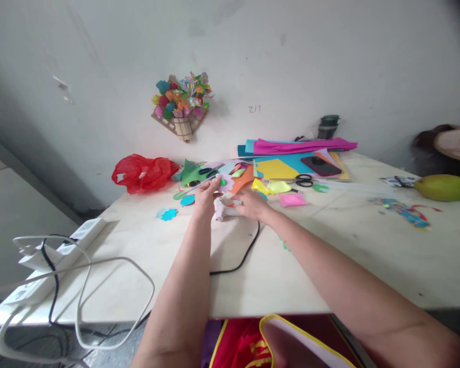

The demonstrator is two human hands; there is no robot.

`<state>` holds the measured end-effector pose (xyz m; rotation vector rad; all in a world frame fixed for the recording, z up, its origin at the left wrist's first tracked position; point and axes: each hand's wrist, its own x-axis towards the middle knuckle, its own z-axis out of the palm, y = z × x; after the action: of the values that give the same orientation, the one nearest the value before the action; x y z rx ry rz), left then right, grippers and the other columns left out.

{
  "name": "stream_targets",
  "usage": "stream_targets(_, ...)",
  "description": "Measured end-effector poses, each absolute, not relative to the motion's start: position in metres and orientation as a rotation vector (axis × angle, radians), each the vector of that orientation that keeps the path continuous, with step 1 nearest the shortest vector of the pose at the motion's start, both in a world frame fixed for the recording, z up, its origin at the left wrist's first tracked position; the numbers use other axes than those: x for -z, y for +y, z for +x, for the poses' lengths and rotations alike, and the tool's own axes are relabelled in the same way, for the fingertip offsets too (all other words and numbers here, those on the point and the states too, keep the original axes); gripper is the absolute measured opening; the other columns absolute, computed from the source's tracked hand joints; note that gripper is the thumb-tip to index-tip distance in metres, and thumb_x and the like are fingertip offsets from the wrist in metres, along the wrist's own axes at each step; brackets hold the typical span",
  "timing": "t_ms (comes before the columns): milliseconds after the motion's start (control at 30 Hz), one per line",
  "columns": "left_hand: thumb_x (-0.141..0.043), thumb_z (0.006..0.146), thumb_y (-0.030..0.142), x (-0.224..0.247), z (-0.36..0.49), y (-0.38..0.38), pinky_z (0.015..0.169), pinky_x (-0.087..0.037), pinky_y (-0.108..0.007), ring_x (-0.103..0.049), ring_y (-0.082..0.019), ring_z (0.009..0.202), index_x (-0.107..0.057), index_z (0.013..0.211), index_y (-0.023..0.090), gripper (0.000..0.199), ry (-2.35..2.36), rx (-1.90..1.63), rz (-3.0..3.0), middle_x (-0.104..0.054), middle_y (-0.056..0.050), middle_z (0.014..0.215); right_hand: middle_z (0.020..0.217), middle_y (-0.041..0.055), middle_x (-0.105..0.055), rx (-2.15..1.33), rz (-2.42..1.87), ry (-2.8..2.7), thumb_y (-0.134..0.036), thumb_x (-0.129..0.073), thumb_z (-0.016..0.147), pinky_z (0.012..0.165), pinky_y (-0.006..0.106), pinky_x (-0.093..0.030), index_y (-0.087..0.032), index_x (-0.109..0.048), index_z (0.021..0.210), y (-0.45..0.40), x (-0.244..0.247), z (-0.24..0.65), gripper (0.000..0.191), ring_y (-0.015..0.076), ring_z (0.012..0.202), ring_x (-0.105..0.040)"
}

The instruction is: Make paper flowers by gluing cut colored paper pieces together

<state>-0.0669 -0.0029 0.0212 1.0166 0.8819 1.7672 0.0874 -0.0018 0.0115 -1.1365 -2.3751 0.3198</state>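
Note:
A pale lilac paper flower with a green centre (228, 183) is pinched upright in my left hand (206, 197), over the middle of the table. My right hand (251, 204) is just right of it, fingers curled inward; what they hold is hidden. Directly below both hands is a white tool that looks like a glue gun (219, 210), with a black cord (249, 251) running from under my right wrist toward the table's front. Blue paper cutouts (169, 214) lie left of my left hand. Orange paper (246, 180) is behind the hands.
Two pairs of scissors (304, 180) (210, 170), coloured sheets (278, 169), a phone (321, 166) and a pink packet (293, 199) lie behind and right. A red plastic bag (143, 173) is back left. A power strip (63, 260) with loose cables occupies the left edge. A yellow-green fruit (444, 187) sits far right.

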Motion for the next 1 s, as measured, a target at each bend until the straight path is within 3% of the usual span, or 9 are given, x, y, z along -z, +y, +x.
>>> stream_targets(133,-0.083,0.055,0.041,-0.018,-0.062,-0.002,0.047,-0.039,-0.018,-0.051,-0.006,0.050,-0.057,0.054,0.015,0.037,0.924,-1.722,1.074,-0.057,0.002,0.056,0.100,0.0070,-0.069,-1.105,-0.879,-1.745,-0.033,-0.049,0.082,0.085,0.033,-0.044,-0.016,-0.069,0.094,0.004,-0.018,0.096,0.029,0.0197,0.092,-0.062)
stream_targets(233,-0.084,0.052,0.044,-0.017,-0.058,-0.003,0.046,-0.035,-0.018,-0.047,-0.005,0.048,-0.054,0.052,0.015,0.041,0.953,-1.693,1.116,-0.053,0.004,0.053,0.085,0.0043,-0.068,-1.348,-0.755,-1.498,-0.047,-0.063,0.074,0.078,0.031,-0.043,-0.014,-0.069,0.088,0.002,-0.018,0.095,0.036,0.0167,0.078,-0.060)
stream_targets(433,-0.084,0.046,0.049,-0.016,-0.051,-0.005,0.044,-0.034,-0.018,-0.044,-0.005,0.047,-0.054,0.051,0.015,0.046,1.021,-1.647,1.176,-0.052,0.003,0.052,0.063,-0.0016,-0.059,-1.444,-0.709,-1.280,-0.046,-0.081,0.050,0.060,0.026,-0.038,-0.015,-0.065,0.069,-0.003,-0.022,0.089,0.040,0.0104,0.060,-0.050)
stream_targets(600,-0.084,0.048,0.050,-0.012,-0.049,-0.003,0.042,-0.036,-0.018,-0.047,-0.006,0.048,-0.055,0.058,0.015,0.046,1.015,-1.618,1.163,-0.055,0.002,0.058,0.054,-0.0032,-0.055,-1.415,-0.766,-1.201,-0.045,-0.085,0.040,0.051,0.024,-0.034,-0.016,-0.059,0.058,0.000,-0.021,0.088,0.042,0.0079,0.051,-0.044)
stream_targets(867,-0.081,0.052,0.050,-0.010,-0.050,-0.003,0.041,-0.038,-0.019,-0.047,-0.006,0.046,-0.053,0.057,0.016,0.045,0.990,-1.592,1.149,-0.053,0.003,0.055,0.054,-0.0021,-0.058,-1.353,-0.786,-1.217,-0.045,-0.084,0.044,0.050,0.024,-0.037,-0.017,-0.059,0.057,0.006,-0.014,0.087,0.039,0.0088,0.051,-0.047)
stream_targets(1000,-0.081,0.052,0.049,-0.011,-0.050,-0.004,0.041,-0.037,-0.019,-0.047,-0.006,0.046,-0.055,0.057,0.015,0.044,0.995,-1.611,1.146,-0.053,0.003,0.055,0.059,0.0000,-0.062,-1.410,-0.762,-1.197,-0.053,-0.079,0.050,0.053,0.024,-0.040,-0.016,-0.063,0.064,0.000,-0.020,0.089,0.043,0.0114,0.056,-0.055)
